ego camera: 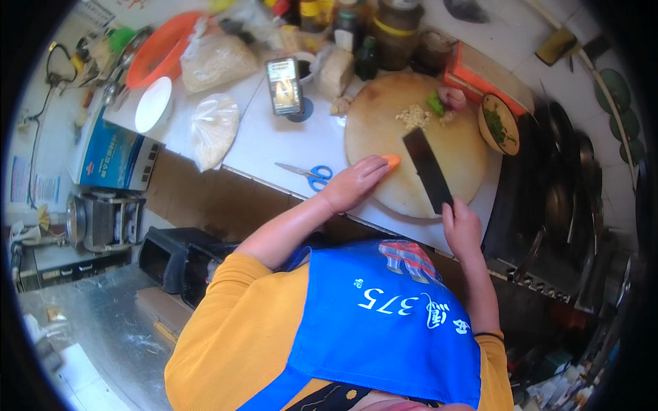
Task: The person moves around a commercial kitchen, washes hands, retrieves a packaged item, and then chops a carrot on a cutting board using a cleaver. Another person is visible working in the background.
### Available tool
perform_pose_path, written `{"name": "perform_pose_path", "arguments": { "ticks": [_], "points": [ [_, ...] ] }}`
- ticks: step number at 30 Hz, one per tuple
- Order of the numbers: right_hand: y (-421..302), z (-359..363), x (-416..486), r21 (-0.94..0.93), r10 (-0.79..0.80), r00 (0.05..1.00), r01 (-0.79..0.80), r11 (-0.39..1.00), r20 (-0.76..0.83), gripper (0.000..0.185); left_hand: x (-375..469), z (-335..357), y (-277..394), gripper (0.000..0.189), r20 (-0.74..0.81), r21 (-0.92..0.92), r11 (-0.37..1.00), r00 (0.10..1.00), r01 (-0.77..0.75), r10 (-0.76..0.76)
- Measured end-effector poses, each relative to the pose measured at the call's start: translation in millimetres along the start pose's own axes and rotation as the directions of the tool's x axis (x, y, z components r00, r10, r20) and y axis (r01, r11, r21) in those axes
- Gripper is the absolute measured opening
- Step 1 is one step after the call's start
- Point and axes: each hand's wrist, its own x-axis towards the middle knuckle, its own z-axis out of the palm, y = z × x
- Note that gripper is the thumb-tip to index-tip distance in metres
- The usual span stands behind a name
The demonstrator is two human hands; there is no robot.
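Note:
My left hand rests over a piece of carrot near the left edge of a round wooden chopping board. A cleaver with a dark, broad blade is gripped at its handle by my right hand, its blade pointing away over the board. Beyond the blade's tip lies a small heap of chopped pale pieces, perhaps garlic. Farther back on the board are a green vegetable piece and a peeled onion or shallot. The carrot's near end is hidden under my fingers.
Blue-handled scissors lie left of the board. A bowl of chopped greens sits at its right edge. A phone stands behind, among bags, bottles and jars. An orange basin and a white bowl are at the far left.

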Motion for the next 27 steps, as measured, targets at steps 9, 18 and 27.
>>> {"name": "perform_pose_path", "arguments": {
  "ticks": [9, 18, 27],
  "points": [
    [-39.9, -9.4, 15.8, -0.17, -0.081, 0.982, 0.111, 0.979, 0.174, 0.015, 3.0, -7.7, -9.0, 0.043, 0.178, -0.04, 0.999, 0.984, -0.024, 0.031],
    [-49.6, 42.3, 44.3, -0.157, -0.021, 0.985, 0.048, 0.986, 0.173, 0.017, 14.3, -16.4, -11.3, 0.024, 0.191, -0.066, 0.995, 0.978, -0.075, 0.086],
    [-60.6, 1.0, 29.3, -0.221, -0.018, 0.965, 0.078, 0.972, 0.263, 0.017, 21.0, -20.0, -3.8, 0.021, 0.28, -0.037, 0.999, 0.96, -0.013, 0.023]
  ]
}}
